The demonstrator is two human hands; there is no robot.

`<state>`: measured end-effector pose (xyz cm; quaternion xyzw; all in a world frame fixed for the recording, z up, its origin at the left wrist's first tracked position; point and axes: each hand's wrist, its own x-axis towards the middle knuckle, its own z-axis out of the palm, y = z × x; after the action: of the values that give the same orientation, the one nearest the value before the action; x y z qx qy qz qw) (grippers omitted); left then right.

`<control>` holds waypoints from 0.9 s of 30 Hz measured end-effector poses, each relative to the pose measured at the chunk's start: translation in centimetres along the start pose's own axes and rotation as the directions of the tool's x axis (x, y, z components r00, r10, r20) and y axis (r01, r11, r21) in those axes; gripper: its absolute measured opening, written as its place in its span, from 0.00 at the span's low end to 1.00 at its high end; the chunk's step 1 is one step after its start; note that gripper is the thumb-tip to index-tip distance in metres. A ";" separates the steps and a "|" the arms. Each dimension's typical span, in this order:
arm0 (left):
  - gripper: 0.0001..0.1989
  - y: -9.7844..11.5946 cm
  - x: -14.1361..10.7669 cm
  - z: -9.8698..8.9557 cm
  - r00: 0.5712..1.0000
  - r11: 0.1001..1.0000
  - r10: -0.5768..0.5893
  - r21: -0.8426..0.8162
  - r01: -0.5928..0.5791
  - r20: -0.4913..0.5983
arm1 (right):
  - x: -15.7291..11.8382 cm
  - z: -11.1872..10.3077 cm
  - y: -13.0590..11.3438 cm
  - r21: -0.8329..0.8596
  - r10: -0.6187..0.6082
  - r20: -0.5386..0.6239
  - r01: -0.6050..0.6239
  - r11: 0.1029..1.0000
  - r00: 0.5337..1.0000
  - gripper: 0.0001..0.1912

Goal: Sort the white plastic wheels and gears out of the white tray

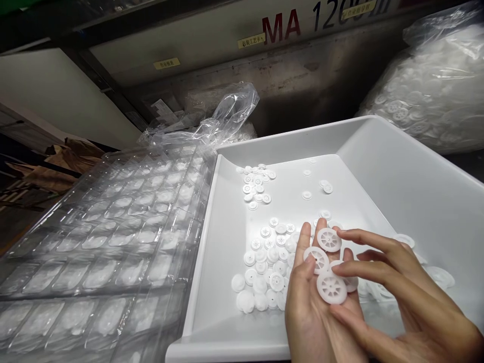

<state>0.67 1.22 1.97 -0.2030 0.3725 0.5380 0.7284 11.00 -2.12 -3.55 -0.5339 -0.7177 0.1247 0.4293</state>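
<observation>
My left hand (pixel 313 302) lies palm up over the front of a white plastic tray (pixel 287 136), holding several white spoked plastic wheels. One wheel (pixel 328 240) rests near its fingertips and another (pixel 316 259) sits against its fingers. My right hand (pixel 401 287) reaches in from the right, with its fingers and thumb around a third wheel (pixel 331 287). Loose white wheels and smaller white discs (pixel 264 257) lie in a spread on the tray floor beside my hands. A smaller cluster (pixel 253 184) lies farther back.
Stacked transparent blister trays (pixel 113 242) with moulded pockets lie left of the white tray, with loose transparent film (pixel 223 118) behind them. A plastic bag of white wheels (pixel 434 85) sits at the back right, before a grey machine panel (pixel 283 30).
</observation>
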 end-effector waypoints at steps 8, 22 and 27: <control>0.20 0.0 -0.4 0.1 0.998 1.000 -0.003 0.014 0.002 0.059 | 0.1 -0.6 0.0 0.028 -0.006 0.042 0.005 1.000 0.999 0.12; 0.20 -0.4 0.4 -1.1 0.993 0.999 -0.015 0.046 0.010 0.121 | -0.1 -0.9 0.1 0.067 0.023 0.048 -0.026 0.997 0.999 0.15; 0.20 -0.8 1.0 -1.6 0.985 1.000 0.002 -0.009 0.000 0.174 | -0.2 -0.8 -0.1 0.081 0.045 0.034 -0.047 0.996 0.998 0.13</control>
<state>1.07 0.48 0.07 -0.1585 0.3052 0.5558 0.7568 11.57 -2.52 -3.12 -0.5303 -0.7063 0.1723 0.4362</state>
